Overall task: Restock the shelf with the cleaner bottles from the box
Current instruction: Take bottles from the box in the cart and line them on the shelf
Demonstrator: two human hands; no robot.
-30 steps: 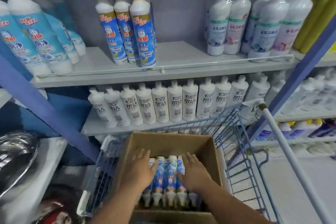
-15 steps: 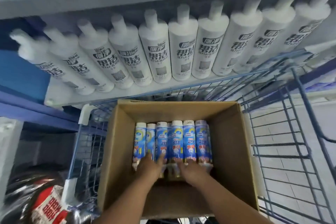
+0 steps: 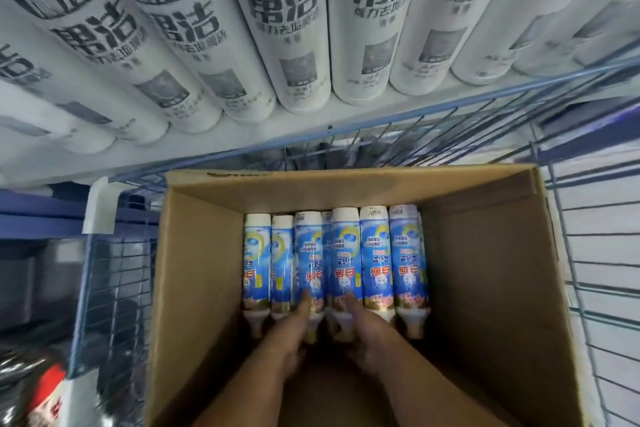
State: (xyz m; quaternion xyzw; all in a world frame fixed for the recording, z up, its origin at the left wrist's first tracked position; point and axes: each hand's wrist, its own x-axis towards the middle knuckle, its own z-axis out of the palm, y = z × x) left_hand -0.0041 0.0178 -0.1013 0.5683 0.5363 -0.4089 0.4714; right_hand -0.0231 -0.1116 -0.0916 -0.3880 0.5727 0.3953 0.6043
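Several blue-labelled cleaner bottles [image 3: 375, 253] lie side by side in an open cardboard box [image 3: 491, 274], necks pointing toward me. The box sits in a blue wire cart [image 3: 114, 274]. My left hand [image 3: 294, 329] reaches into the box, its fingers lying on the neck end of a middle bottle [image 3: 310, 263]. My right hand [image 3: 362, 326] lies on the neighbouring bottle [image 3: 346, 253] the same way. Whether either hand has closed around a bottle is hidden by motion blur and the hands themselves.
Just above the cart, a white shelf [image 3: 242, 146] carries a row of several white bottles [image 3: 301, 28] with black lettering. A blue shelf upright [image 3: 41, 215] runs at the left. A red-and-white package [image 3: 48, 392] lies at the lower left.
My head has moved closer and lower, so the box and the white bottles fill the view. Both hands slid back from the bottles' bodies to their neck ends.
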